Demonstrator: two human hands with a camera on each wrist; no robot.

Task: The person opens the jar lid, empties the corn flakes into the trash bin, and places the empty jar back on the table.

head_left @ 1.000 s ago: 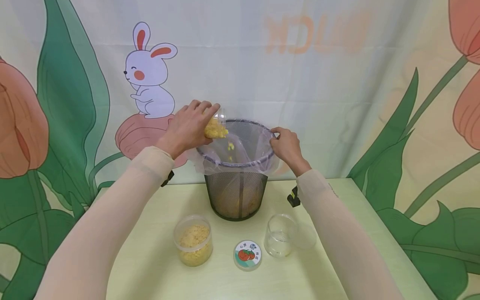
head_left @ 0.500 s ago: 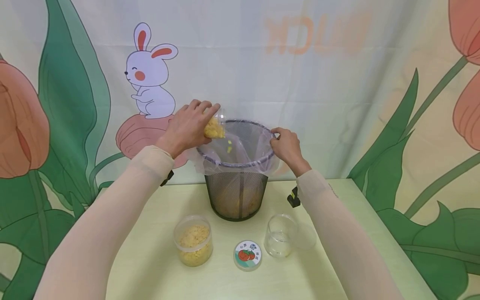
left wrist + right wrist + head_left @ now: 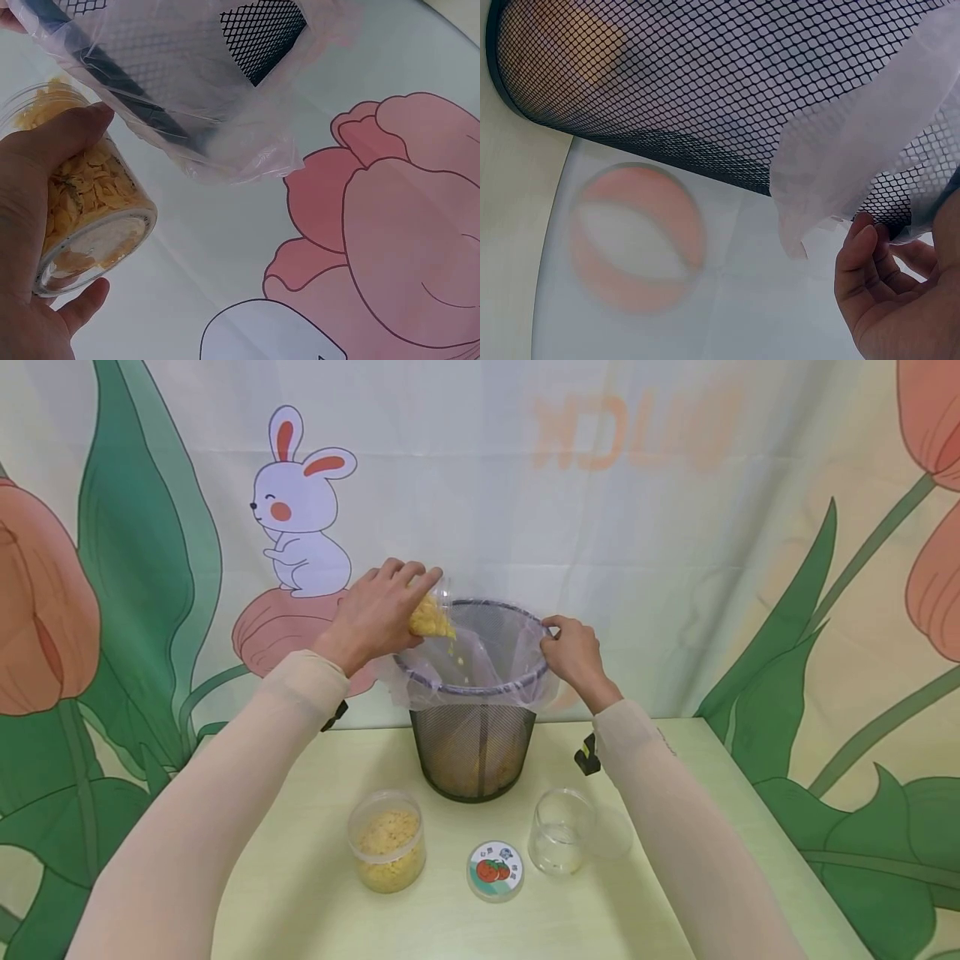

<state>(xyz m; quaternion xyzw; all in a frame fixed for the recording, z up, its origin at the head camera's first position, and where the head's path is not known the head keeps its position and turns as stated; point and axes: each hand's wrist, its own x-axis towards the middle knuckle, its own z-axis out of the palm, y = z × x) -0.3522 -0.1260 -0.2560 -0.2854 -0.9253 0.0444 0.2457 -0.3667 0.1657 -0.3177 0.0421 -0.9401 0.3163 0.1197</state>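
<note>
Flake jar [image 3: 431, 612] is hanging tilted over the left side of the mesh bin [image 3: 457, 735], its mouth turned toward the opening. The left hand [image 3: 375, 614] is grasping it, thumb and fingers curling round the wall. The right hand [image 3: 573, 652] is pinching the bin at the right part of its rim, where the plastic liner [image 3: 408, 693] is folding outside. Compared with half a second ago, more yellow flakes [image 3: 94, 176] are crowding at the lip, and several of them are dropping in a scattered line into the opening. For the work, I judge, this is meaning that the pouring is going on; many flakes are remaining inside, so the emptying is not yet nearing its end. On the table [image 3: 315, 785], a tub [image 3: 390, 877], a round lid [image 3: 495, 870] and a second clear jar [image 3: 555, 852] are resting in front of the bin.
</note>
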